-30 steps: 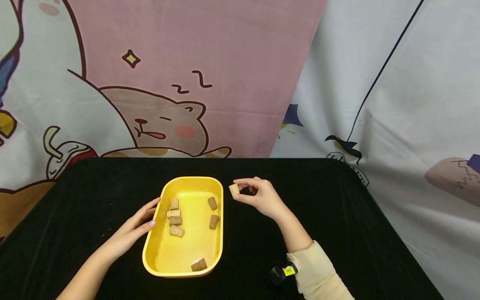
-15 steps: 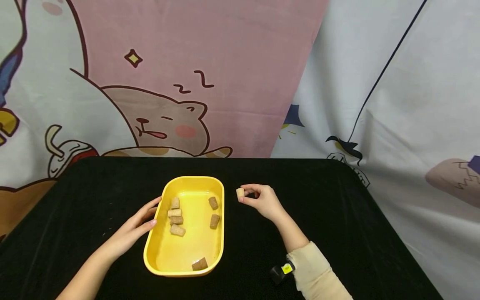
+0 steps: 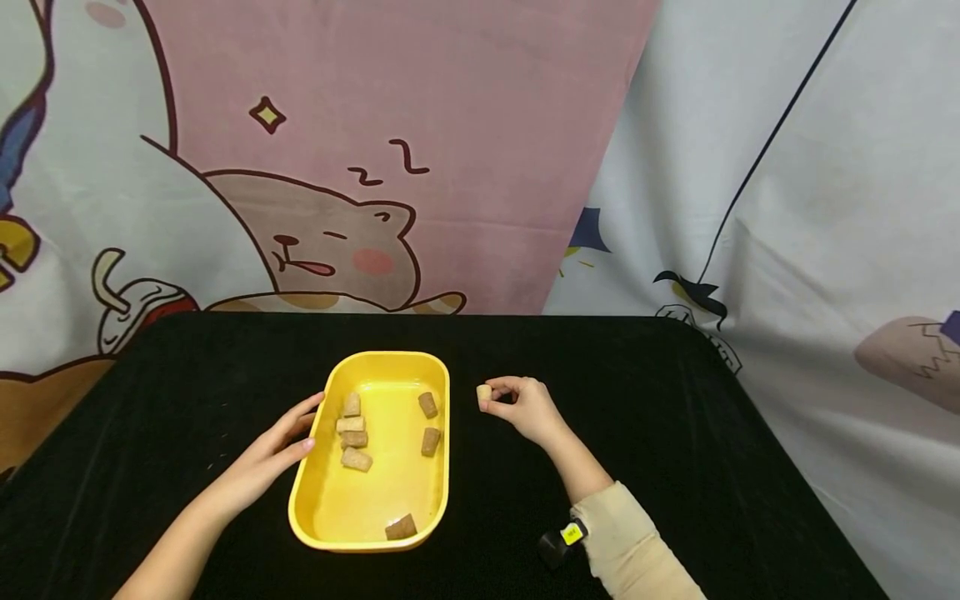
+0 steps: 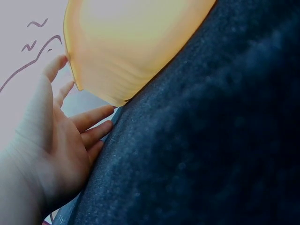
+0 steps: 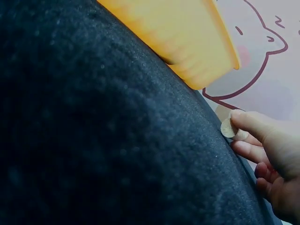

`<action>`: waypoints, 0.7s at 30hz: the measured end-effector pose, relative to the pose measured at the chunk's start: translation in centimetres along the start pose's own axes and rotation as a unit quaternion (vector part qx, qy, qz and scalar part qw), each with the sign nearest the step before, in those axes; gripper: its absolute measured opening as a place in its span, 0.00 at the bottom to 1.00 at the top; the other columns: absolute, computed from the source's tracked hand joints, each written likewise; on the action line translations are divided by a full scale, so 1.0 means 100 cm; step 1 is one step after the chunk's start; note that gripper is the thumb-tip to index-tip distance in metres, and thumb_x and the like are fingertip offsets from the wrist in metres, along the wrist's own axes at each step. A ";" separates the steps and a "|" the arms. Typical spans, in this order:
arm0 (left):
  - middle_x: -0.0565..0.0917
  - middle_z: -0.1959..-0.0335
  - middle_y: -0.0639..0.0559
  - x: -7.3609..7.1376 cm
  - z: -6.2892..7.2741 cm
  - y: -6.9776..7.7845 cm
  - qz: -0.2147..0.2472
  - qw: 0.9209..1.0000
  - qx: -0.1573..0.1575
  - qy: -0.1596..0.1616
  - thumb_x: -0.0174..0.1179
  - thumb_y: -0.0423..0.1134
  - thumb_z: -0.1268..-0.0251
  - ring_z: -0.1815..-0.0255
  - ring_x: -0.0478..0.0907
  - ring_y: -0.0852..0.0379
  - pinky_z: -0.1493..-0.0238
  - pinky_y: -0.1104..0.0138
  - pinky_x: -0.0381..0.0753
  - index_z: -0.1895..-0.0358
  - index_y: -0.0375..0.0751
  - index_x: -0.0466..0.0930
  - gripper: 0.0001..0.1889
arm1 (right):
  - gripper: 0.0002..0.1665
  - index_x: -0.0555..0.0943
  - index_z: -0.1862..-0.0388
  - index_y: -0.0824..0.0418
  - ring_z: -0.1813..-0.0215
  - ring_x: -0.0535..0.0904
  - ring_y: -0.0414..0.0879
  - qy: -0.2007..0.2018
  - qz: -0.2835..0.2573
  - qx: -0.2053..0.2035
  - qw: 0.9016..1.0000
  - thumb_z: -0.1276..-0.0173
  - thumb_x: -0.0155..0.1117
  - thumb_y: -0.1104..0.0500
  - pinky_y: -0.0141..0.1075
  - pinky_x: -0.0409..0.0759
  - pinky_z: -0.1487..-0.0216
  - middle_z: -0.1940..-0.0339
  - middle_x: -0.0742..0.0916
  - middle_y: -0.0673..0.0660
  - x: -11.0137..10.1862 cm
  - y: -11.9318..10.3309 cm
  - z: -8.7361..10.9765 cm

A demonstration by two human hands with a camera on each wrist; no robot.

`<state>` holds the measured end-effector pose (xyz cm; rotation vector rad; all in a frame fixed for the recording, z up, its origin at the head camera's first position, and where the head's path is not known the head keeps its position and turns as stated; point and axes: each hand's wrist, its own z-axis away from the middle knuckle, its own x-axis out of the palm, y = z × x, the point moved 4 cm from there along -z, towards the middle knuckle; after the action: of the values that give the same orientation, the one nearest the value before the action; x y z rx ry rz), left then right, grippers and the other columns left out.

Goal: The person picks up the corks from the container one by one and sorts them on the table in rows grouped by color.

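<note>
In the head view a yellow plastic tray [image 3: 375, 500] stands on the black cloth. Several corks lie in it: a group with a pale cork [image 3: 356, 459] along the left side, a brown cork [image 3: 431, 442] and another at the right, and one cork [image 3: 401, 527] in the near corner. My left hand [image 3: 262, 458] touches the tray's left side with fingers spread and mostly straight. To the right of the tray, my right hand [image 3: 528, 410] pinches a pale cork [image 3: 483, 394] between thumb and fingers. In the right wrist view the round end of this cork [image 5: 228, 128] faces the camera.
A black cloth [image 3: 675, 467] covers the table. Behind it hangs a printed curtain [image 3: 480, 125] with a sleeping cartoon animal. A black strap device [image 3: 558, 546] sits at the cuff of my right sleeve [image 3: 633, 537].
My right hand, with the pale cork in it, has moved a little to the right and nearer to me, away from the tray. My left hand stays at the tray's side.
</note>
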<state>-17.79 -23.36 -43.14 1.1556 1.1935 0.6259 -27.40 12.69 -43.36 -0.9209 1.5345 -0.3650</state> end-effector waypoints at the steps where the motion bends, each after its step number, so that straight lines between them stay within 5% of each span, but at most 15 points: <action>1: 0.59 0.32 0.25 0.000 0.000 0.000 0.000 1.000 -0.001 0.001 0.44 0.39 0.24 0.35 0.60 0.26 0.47 0.40 0.71 0.24 0.44 0.48 0.29 | 0.18 0.86 0.56 0.58 0.66 0.73 0.42 0.000 0.003 0.000 1.000 0.45 0.75 0.54 0.38 0.70 0.62 0.70 0.85 0.43 0.000 0.001 0.000; 21: 0.59 0.32 0.26 0.001 0.001 -0.001 0.000 1.000 -0.007 0.003 0.45 0.39 0.24 0.36 0.60 0.27 0.48 0.40 0.72 0.24 0.45 0.48 0.29 | 0.22 0.84 0.52 0.60 0.70 0.71 0.41 -0.009 0.032 0.006 0.999 0.44 0.74 0.51 0.36 0.72 0.68 0.66 0.81 0.48 0.000 -0.002 0.001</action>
<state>-17.71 -23.36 -43.30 1.1426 1.1931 0.6372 -27.21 12.61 -43.27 -0.8606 1.5396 -0.3186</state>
